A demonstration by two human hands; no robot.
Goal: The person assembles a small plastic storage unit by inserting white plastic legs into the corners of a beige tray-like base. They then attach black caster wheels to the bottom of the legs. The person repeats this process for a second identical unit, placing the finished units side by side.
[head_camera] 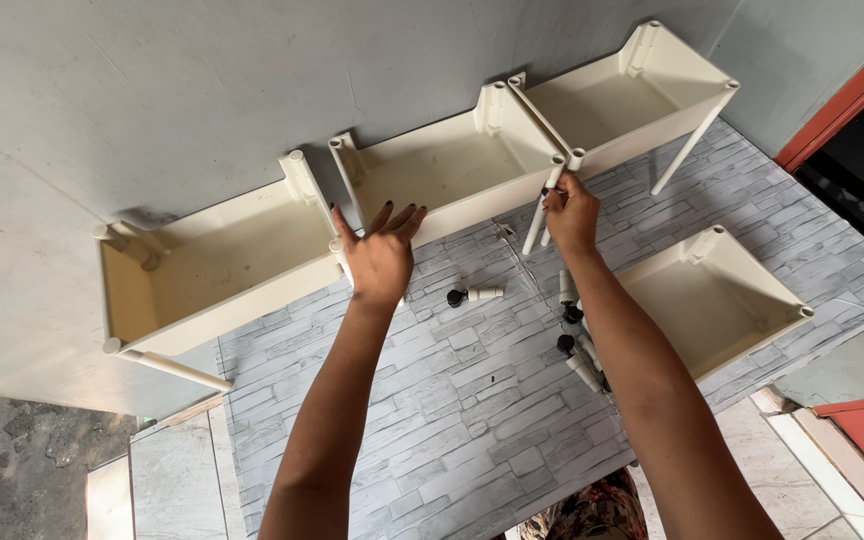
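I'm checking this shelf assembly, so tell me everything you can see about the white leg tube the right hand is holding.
The white leg tube is a slim, plain rod, plastic by its look. It slants from the middle tray's corner socket down toward the stone-pattern floor mat. The right hand grips its upper part at the socket; the lower end hangs free.

Three trays stand in a row against the wall [202,90]: the left tray [217,265], the middle tray [442,170] and the right tray [617,105]. A fourth tray [717,300] lies on the mat [452,400] to the right. Small leg pieces [577,350] lie on the mat between the arms. The left hand [380,255] touches the middle tray; the right hand [570,215] holds a leg [542,215] at its corner.
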